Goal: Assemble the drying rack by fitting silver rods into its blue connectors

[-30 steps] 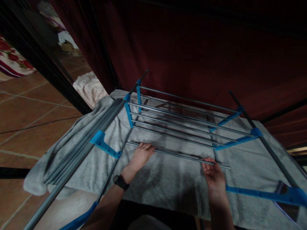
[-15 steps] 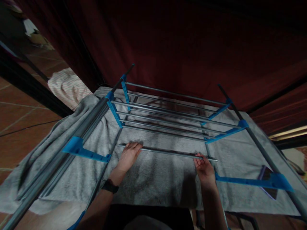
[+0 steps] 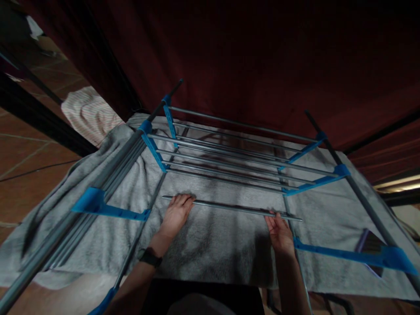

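Note:
A thin grey metal rod [image 3: 229,207] lies crosswise between my hands, over the grey blanket. Near its left end, my left hand [image 3: 177,213] grips it from above. My right hand [image 3: 278,228] holds it close to the right end, fingers underneath and palm partly turned up. Just beyond is a rack of metal tubes with blue plastic brackets; several crossbars [image 3: 223,168] join its two sides. The blue bracket [image 3: 108,209] on the left and the blue bracket [image 3: 354,254] on the right carry no crossbar between them.
Several loose metal tubes [image 3: 82,227] lie along the left side of the grey blanket [image 3: 210,258]. A dark flat device with a purple edge [image 3: 372,245] rests under the right bracket. Behind the rack hangs a dark red curtain [image 3: 229,65]. A striped cloth [image 3: 93,114] sits at left.
The rack's sides appear slightly farther apart as the view comes closer. Both hands keep their hold on the rod, which has barely moved.

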Demonstrator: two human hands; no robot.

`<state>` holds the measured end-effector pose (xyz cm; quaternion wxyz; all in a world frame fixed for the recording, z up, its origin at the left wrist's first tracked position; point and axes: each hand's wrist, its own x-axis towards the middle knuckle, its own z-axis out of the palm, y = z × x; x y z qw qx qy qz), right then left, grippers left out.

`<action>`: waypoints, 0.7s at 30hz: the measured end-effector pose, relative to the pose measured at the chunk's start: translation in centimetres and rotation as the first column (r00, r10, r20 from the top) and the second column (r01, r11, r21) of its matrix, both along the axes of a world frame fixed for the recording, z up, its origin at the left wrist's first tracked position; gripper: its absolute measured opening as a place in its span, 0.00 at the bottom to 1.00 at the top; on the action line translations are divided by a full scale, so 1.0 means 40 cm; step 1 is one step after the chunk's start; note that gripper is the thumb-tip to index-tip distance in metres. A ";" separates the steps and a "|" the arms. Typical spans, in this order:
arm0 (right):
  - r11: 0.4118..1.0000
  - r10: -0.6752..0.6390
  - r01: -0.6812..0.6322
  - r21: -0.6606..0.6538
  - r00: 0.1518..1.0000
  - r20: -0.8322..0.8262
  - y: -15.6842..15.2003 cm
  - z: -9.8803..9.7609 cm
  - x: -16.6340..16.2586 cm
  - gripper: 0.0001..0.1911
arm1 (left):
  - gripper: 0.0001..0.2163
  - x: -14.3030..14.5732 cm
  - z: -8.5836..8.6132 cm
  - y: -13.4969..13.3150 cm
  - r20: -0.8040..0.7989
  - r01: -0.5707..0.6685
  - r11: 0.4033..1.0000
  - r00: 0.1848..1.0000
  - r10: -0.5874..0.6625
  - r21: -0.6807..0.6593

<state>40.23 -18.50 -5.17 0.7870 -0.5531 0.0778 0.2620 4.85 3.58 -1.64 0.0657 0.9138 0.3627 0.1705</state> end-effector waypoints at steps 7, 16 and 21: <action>0.995 0.096 -0.096 0.001 0.995 0.036 -0.026 -0.023 0.014 0.08 | 0.17 0.021 0.025 -0.026 -0.065 0.020 0.998 0.998 -0.016 0.054; 0.986 0.156 -0.158 0.050 0.987 0.031 -0.024 -0.012 0.009 0.16 | 0.17 0.028 0.021 -0.029 -0.029 -0.017 0.997 0.999 0.019 0.074; 0.989 0.127 -0.125 0.074 0.992 -0.022 -0.001 0.019 -0.014 0.15 | 0.15 0.018 -0.001 -0.015 0.033 -0.033 0.993 0.999 0.029 0.110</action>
